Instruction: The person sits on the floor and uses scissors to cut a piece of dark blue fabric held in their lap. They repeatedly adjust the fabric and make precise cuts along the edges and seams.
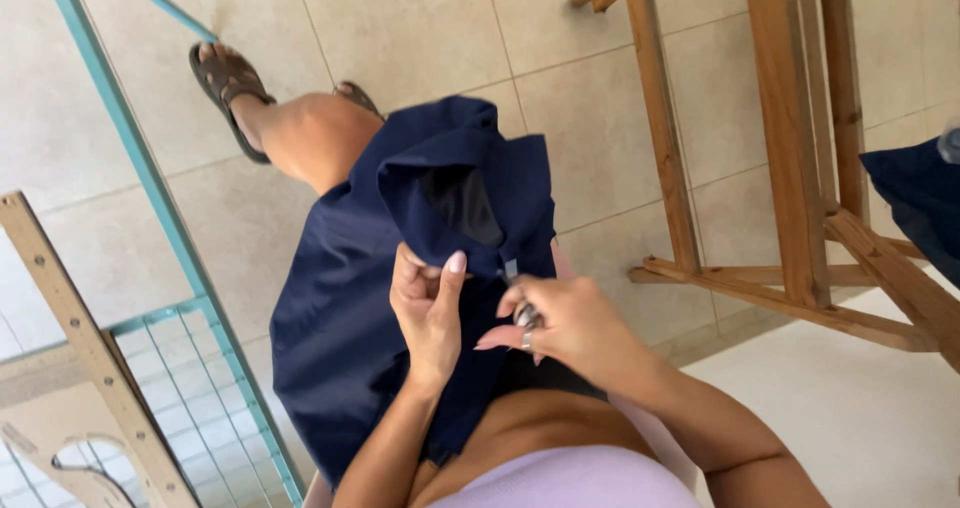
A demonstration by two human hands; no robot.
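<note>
Left grip point(428, 303) pinching navy garment point(400, 268), right fingertips point(520, 313) hidden

The person wears a pale lilac top point(570, 478) that fits closely, and both arms are bare from the shoulder down, with no sleeves. The right hand point(560, 323) carries a silver ring point(526, 340) on one finger, and its nails are long and painted pale pink. The left hand point(428, 303) has the same pale pink nails. On each foot sits a dark brown sandal point(228, 80) with wide straps.
</note>
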